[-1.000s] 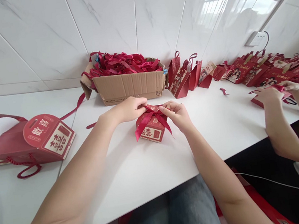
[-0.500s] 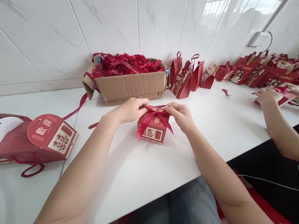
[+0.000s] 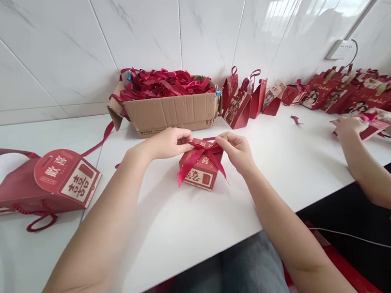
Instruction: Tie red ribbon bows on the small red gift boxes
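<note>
A small red gift box [image 3: 200, 179] with cream lettering panels stands on the white table in front of me. Across its top lies a red ribbon [image 3: 202, 152] tied in a bow, its tails hanging over the front. At the box's upper left, my left hand [image 3: 171, 143] pinches the ribbon, its fingertips partly hidden behind the box edge. On the other side my right hand [image 3: 234, 148] has thumb and finger closed on the bow's right loop.
Behind the box stands a cardboard box [image 3: 172, 113] heaped with red ribbons. Larger red gift boxes [image 3: 54, 182] sit at left. Small red bags [image 3: 239, 105] line the wall, with many more at right. A co-worker's hands [image 3: 352, 124] handle a red box at far right.
The gift box has turned and tilted slightly, and the bow's left tail hangs a little further left. My left hand has shifted slightly left; my right hand keeps its grip.
</note>
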Tool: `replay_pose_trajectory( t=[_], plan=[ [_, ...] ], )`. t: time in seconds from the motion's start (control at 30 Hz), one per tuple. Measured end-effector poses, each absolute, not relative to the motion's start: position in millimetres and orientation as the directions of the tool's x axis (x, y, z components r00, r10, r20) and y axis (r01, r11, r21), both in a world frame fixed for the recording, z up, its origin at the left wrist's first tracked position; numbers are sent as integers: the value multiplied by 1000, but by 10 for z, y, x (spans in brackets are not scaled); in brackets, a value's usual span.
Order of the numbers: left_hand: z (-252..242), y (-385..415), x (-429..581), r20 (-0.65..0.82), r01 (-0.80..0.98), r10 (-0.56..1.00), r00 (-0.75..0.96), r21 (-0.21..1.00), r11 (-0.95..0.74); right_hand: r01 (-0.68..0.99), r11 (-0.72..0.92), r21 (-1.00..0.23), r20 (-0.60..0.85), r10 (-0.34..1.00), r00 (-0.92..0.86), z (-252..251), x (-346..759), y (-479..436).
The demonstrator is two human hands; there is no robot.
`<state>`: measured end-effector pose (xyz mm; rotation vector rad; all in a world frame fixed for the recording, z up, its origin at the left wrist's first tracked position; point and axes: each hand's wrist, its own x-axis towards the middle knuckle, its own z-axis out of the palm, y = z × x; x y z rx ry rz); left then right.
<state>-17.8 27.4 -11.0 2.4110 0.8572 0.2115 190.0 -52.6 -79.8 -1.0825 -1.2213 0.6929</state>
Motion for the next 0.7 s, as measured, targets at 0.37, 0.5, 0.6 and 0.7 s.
replay_pose_trajectory(
  t=[0.37,0.5,0.6,0.7],
  plan=[
    [-5,-78,83,124,446,604,787,562,-697,-33,307,-951,295,936,190,-788,1828,-554],
    [-24,-139,150,141,480,618,773,506,-717,-74,301,-951,285,942,178,-797,1850,-537],
    [-51,-102,139,163,465,608,777,504,-728,-88,303,-949,286,943,170,-803,1875,-521],
    [-86,-66,142,190,439,586,787,495,-750,-64,311,-948,296,939,176,-817,1894,-506]
  ],
)
